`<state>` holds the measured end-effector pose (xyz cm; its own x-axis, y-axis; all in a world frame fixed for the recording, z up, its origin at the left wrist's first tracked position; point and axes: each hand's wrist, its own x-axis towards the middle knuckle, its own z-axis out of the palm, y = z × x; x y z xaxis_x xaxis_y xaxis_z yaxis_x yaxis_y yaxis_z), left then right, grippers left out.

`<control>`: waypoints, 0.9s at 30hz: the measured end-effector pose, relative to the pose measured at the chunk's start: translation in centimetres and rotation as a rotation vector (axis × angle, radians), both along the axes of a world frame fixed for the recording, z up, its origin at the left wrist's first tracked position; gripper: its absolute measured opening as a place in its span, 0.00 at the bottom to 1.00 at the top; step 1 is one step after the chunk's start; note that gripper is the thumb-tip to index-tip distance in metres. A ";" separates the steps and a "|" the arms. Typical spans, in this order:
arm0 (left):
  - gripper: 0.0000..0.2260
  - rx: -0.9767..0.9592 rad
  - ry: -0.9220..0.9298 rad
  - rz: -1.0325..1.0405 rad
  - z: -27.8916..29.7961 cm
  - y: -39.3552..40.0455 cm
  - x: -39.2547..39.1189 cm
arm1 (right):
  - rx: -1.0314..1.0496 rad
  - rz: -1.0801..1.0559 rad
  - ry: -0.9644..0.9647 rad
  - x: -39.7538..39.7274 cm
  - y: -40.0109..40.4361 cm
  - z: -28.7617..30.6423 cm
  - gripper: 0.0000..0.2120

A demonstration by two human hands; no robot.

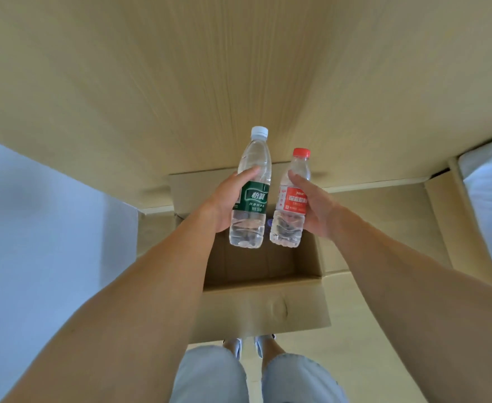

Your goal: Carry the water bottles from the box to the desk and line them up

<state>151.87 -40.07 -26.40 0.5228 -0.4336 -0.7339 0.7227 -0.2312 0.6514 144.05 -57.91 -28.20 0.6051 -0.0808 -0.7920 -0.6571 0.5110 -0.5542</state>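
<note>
Gripping green-label bottle (pixel 250 196) w/ left hand (pixel 227 202), red-label bottle (pixel 292 205) w/ right hand (pixel 316 207), above open box (pixel 268 303).

Box (pixel 263 303) contents (perhaps bottles) hidden

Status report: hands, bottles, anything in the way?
Left hand grips green-label bottle. Right hand grips red-label bottle. Both above open box. Nothing blocking.

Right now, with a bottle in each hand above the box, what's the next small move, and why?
Probably carry both forward over the desk and set them down upright, side by side. The left hand grips the green bottle, the right hand the red bottle; both are clear of the box, and the desk ahead shows bare surface.
</note>
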 end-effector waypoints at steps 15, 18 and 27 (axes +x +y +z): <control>0.12 -0.084 -0.054 -0.081 13.0 -1.5 -1.1 | 0.151 -0.151 -0.217 -5.1 -0.5 13.8 0.19; 0.14 -0.126 -0.057 -0.138 14.4 -2.3 -1.6 | 0.042 -0.188 -0.211 -6.3 -0.3 14.8 0.24; 0.14 -0.233 -0.001 -0.355 15.7 -5.1 -4.6 | -0.022 -0.418 -0.186 -12.0 -0.4 16.4 0.28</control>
<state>147.23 -45.16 -10.67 0.3116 -0.7409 -0.5949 0.6244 -0.3122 0.7160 132.03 -58.29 -11.85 0.6490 -0.3635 -0.6683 -0.2854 0.6980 -0.6568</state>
